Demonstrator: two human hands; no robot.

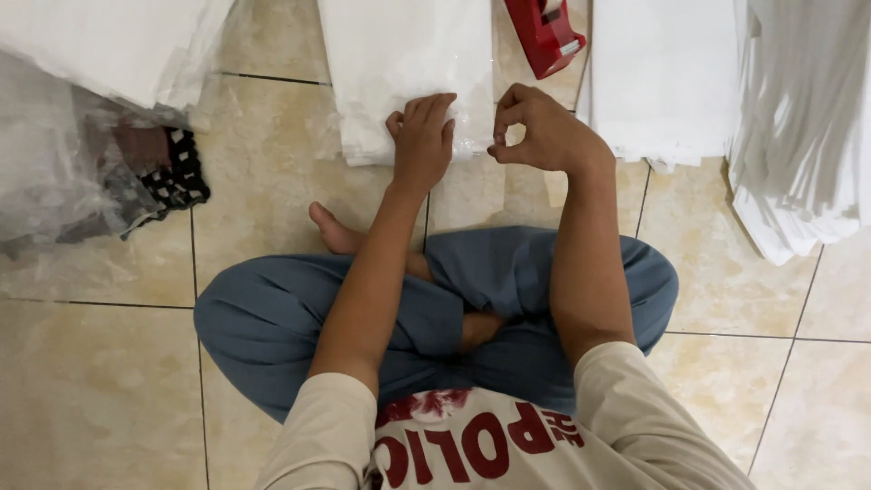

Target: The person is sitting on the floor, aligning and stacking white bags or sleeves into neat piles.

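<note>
Landmark: the stack of clear plastic bags (399, 63) lying on the tiled floor (100, 381) in front of the seated person.
Left hand: the left hand (423, 138) lies palm down on the near edge of the stack, fingers close together and curled a little, pressing the top bag flat.
Right hand: the right hand (537, 132) hovers just right of the stack's near corner, thumb and forefinger pinched together; what they pinch is too small and clear to tell, the other fingers curled.
Tape dispenser: a red tape dispenser (544, 34) stands on the floor just beyond the right corner of the stack.
White pile: a pile of white sheets (662, 77) lies right of the stack, past the dispenser.
Far pile: more white bags (798, 136), fanned out, lie further right again.
Left bundle: a crumpled clear wrapper holding dark cloth (168, 168) lies well to the left of the stack.
Legs: crossed legs in blue trousers (272, 318) sit on the near side of the stack.
</note>
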